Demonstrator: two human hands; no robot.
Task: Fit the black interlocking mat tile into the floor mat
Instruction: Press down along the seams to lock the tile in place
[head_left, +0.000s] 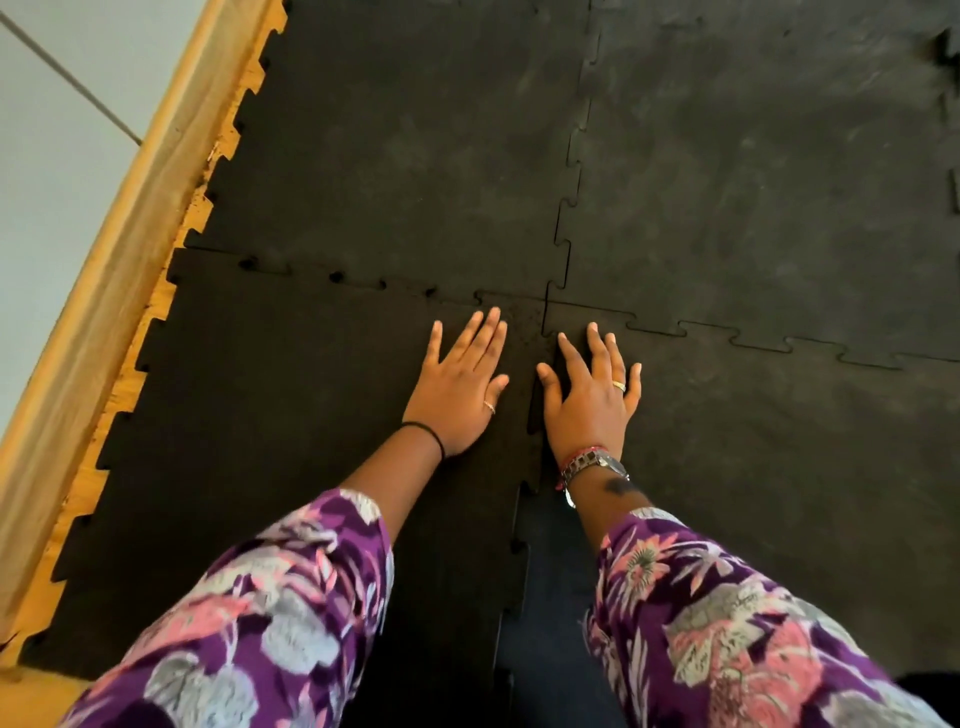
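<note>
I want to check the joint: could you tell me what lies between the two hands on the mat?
In the head view, between the left hand and right hand runs the toothed seam of the near-left tile, not fully closed, with nothing else lying there.

A wooden floor is seen along the left edge, covered by a black floor mat of interlocked pieces. The near-left mat tile is laid on it, its right edge partly unseated.
</note>
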